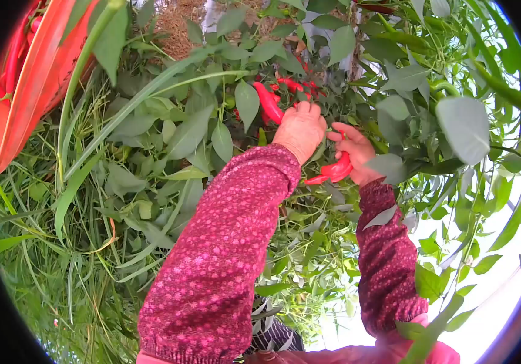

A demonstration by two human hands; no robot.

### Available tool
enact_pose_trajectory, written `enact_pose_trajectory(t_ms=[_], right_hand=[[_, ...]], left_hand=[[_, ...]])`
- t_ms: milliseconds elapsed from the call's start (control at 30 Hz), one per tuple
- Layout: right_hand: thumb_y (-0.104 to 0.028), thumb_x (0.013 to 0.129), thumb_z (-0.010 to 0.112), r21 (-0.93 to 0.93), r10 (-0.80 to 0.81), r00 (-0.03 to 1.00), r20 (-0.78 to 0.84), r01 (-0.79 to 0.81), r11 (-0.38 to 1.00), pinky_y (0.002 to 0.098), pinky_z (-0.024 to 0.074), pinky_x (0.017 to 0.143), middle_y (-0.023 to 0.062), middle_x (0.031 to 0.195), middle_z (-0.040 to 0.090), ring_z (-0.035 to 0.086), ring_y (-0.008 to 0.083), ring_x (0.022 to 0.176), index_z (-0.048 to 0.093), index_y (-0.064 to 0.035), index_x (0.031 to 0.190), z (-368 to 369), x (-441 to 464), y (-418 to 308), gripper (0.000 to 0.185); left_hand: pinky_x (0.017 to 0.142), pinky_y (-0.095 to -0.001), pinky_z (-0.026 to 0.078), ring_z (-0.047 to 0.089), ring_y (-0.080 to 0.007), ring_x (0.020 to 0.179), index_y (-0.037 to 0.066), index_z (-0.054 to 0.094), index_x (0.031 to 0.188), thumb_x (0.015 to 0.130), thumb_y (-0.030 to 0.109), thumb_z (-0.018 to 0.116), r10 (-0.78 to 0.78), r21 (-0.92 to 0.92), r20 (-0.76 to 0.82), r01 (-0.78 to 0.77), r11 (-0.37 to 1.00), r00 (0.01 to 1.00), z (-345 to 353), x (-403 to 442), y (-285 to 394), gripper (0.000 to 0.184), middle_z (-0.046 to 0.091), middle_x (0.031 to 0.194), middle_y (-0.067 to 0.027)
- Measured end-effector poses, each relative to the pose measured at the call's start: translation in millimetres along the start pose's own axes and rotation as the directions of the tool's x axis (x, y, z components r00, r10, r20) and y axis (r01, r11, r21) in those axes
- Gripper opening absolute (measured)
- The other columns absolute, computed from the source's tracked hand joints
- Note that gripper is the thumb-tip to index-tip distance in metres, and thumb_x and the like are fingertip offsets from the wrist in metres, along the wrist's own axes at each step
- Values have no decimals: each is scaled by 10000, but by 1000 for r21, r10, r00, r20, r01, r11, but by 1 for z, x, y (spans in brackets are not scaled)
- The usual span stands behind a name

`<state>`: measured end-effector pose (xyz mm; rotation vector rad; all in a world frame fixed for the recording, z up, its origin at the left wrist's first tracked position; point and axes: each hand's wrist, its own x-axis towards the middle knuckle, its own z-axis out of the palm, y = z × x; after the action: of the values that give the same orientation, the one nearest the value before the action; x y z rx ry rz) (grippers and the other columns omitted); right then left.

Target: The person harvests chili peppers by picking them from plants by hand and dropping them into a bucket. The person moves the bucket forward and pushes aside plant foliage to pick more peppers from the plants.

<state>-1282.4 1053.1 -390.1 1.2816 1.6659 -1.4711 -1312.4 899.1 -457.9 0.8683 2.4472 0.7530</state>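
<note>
My left hand (300, 131) reaches into a leafy pepper plant, its back towards me and its fingers curled inward. The fingertips are hidden, so what they grip does not show. Right beside its knuckles hangs a long red chili pepper (268, 102), and more red chilies (292, 85) show among the leaves just beyond. Close by on the right, my right hand (360, 156) has its fingers bent around a few red chili peppers (337, 170), which stick out from the palm towards the left. Its thumb and forefinger point at the left hand.
An orange-red container (54, 73) with red chilies (13, 60) in it stands at the upper left. Tall grass (48, 261) fills the left side. Green chilies (506, 91) and large leaves (463, 127) hang close on the right. Dry brown matter (178, 27) lies beyond the plant.
</note>
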Motion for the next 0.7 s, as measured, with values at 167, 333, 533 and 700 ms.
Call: enact_pose_trajectory(t_ms=[167,333,533,700], right_hand=[[62,769,466,-155,15,968,251,25,988,207,442,594,50,979,606,496,72,631,510,-59,1255,-6,8,2,503],[45,772,477,-295,72,927,368,43,955,188,435,603,21,932,605,512,57,650,560,-44,1195,11,-3,-16,440],[-22,822,560,-400,186,929,321,-45,916,218,467,604,21,858,624,558,50,684,603,-31,1054,29,-11,-39,237],[-125,849,632,-374,-99,890,445,285,883,223,446,536,-24,771,616,532,33,638,632,-43,944,16,13,-6,126]], left_hand=[[698,-402,489,594,-285,819,59,600,850,686,158,621,11,-245,177,33,969,984,-12,-22,5,193,623,771,-113],[640,-464,500,614,-378,658,-21,587,859,744,213,594,-225,-539,91,238,808,970,-41,-43,5,261,609,669,-200],[673,-448,507,620,-374,688,-25,620,761,731,235,589,-287,-565,170,332,755,943,-65,-44,18,264,620,706,-212],[693,-426,509,624,-365,710,-8,636,712,728,246,572,-173,-630,445,445,637,879,-92,-45,16,262,619,703,-205]])
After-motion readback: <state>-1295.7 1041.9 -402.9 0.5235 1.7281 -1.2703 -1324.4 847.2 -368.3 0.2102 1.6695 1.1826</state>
